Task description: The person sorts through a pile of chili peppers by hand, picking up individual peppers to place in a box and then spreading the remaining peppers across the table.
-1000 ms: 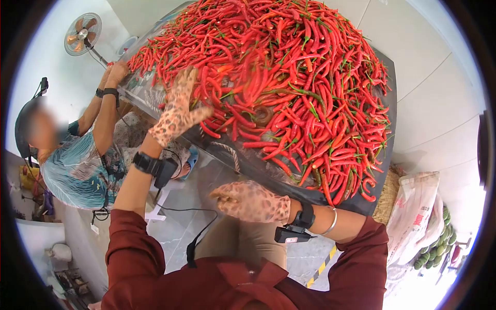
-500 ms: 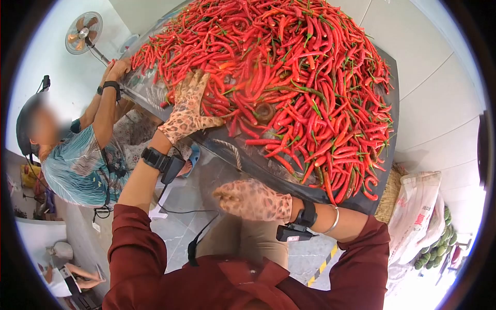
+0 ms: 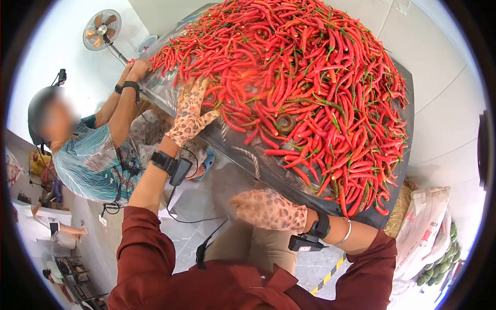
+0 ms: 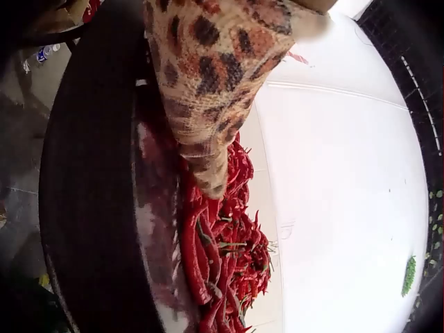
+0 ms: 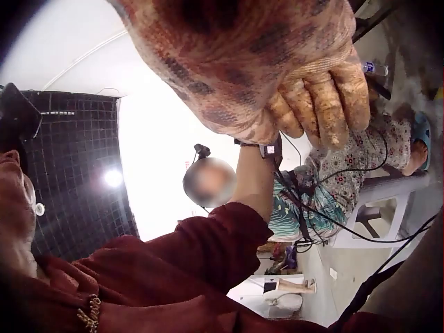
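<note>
A large heap of red chili peppers (image 3: 320,77) covers most of a dark table (image 3: 400,155). My left hand (image 3: 191,113), in a leopard-print glove, lies at the heap's near left edge with fingers fairly straight and the thumb out to the right. Chilies lie against its fingers; in the left wrist view the gloved fingertips (image 4: 211,187) point down toward them. Above my lap, in front of the table's near edge, hangs my right hand (image 3: 271,209) in a matching glove. Its fingers (image 5: 319,104) are loosely bent in the right wrist view, and nothing shows in them.
Another person (image 3: 93,155) sits to the left, hands at the table's far left edge. A rope (image 3: 248,155) hangs over the near edge, and a brown ring-shaped thing (image 3: 284,124) sits among the chilies. A white sack (image 3: 423,222) stands at the right; a fan (image 3: 102,30) stands behind.
My left hand moved right into the chilies, then slid back left along the heap's edge. My right hand stays over my lap. The head view has shifted slightly.
</note>
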A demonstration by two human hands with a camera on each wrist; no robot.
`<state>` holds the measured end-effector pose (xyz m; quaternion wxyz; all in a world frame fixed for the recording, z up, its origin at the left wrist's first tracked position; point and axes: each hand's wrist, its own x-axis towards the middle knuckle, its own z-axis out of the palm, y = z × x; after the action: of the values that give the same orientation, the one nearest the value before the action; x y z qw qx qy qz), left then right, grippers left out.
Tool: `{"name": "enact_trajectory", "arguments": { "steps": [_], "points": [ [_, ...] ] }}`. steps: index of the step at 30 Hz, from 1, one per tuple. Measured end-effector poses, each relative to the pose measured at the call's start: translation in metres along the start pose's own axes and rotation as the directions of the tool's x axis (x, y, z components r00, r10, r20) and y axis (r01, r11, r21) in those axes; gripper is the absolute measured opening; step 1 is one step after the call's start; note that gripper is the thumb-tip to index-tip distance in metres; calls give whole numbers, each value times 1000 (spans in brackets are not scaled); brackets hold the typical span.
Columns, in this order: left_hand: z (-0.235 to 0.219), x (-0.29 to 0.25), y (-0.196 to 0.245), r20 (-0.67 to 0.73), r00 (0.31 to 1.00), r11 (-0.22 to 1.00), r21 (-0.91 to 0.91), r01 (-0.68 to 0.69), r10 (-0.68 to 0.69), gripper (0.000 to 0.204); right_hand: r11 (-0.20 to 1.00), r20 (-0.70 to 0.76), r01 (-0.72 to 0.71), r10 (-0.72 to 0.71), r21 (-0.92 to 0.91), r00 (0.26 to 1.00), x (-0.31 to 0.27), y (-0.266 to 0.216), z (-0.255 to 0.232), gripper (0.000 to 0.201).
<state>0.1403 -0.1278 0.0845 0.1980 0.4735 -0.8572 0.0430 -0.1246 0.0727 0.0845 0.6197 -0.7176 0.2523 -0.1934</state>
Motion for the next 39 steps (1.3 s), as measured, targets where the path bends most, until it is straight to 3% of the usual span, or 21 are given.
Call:
{"name": "enact_trajectory", "arguments": {
  "steps": [6, 9, 11, 12, 13, 14, 15, 17, 20, 21, 23, 27, 29, 30, 32, 33, 35, 36, 37, 38, 39],
  "points": [
    [-3, 29, -6, 140, 989, 997, 63, 47, -55, 81, 954, -22, 91, -89, 286, 996, -2, 22, 9, 35],
    [2, 42, -19, 170, 985, 998, 57, 33, -43, 78, 949, -39, 186, -182, 256, 983, -1, 28, 10, 35],
    [6, 51, -30, 191, 981, 1000, -7, 20, -18, 78, 991, 19, 135, -135, -24, 991, -4, 18, 6, 37],
    [8, 54, -36, 184, 983, 1000, -21, -6, 10, 78, 991, 20, 134, -134, -23, 991, -5, 22, 7, 37],
    [11, 56, -41, 185, 983, 1000, -21, -4, 8, 78, 869, 45, -37, 17, 494, 999, -6, 27, 10, 39],
    [10, 57, -42, 198, 980, 1000, 0, -15, 15, 77, 475, 144, -191, 133, 859, 981, -6, 32, 12, 40],
    [9, 56, -44, 212, 977, 999, 21, -25, 20, 76, 472, 147, -193, 133, 860, 980, -7, 33, 13, 40],
    [7, 54, -42, 196, 980, 1000, -2, -29, 29, 79, 224, 202, -248, 207, 943, 957, -7, 36, 13, 42],
    [1, 51, -33, 164, 986, 998, -45, -35, 42, 84, 388, 176, -203, 104, 899, 979, -6, 42, 13, 42],
    [-1, 50, -29, 155, 987, 997, -64, -31, 41, 86, 388, 173, -201, 105, 900, 979, -6, 41, 13, 42],
    [-5, 49, -24, 161, 986, 998, -51, -43, 51, 87, 631, 96, -97, 35, 770, 995, -7, 37, 12, 41],
    [-7, 55, -20, 84, 994, 997, -21, -69, 70, 82, 736, 132, -154, 89, 659, 987, -8, 20, 6, 40],
    [-9, 64, -16, 20, 997, 993, -91, -76, 79, 77, 923, 27, 71, -88, 379, 996, -6, 29, 10, 40],
    [-8, 74, -13, 8, 993, 991, -61, -118, 119, 74, 924, 22, 72, -86, 376, 996, -7, 29, 10, 40],
    [-12, 94, 2, 52, 990, 990, -59, -128, 132, 74, 550, 141, -146, 52, 822, 989, -7, 26, 9, 41],
    [-12, 103, 11, 98, 985, 989, -55, -134, 139, 74, 552, 135, -143, 54, 821, 989, -6, 26, 9, 41],
    [-4, 121, 22, 100, 984, 989, -40, -142, 145, 75, 732, 76, -66, 19, 678, 997, -5, 29, 9, 41],
    [3, 128, 26, 105, 988, 994, -28, -107, 110, 78, 733, 72, -64, 21, 677, 997, -3, 35, 11, 41],
    [8, 133, 28, 111, 991, 997, -16, -73, 74, 81, 883, -47, 170, -167, 438, 985, -1, 45, 13, 40],
    [14, 136, 28, 124, 991, 997, 44, -56, 50, 81, 913, -104, 384, -371, 142, 923, 3, 43, 13, 40],
    [18, 139, 25, 125, 991, 997, 42, -59, 53, 81, 913, -108, 383, -370, 142, 923, 5, 40, 11, 40]
  ]
}}
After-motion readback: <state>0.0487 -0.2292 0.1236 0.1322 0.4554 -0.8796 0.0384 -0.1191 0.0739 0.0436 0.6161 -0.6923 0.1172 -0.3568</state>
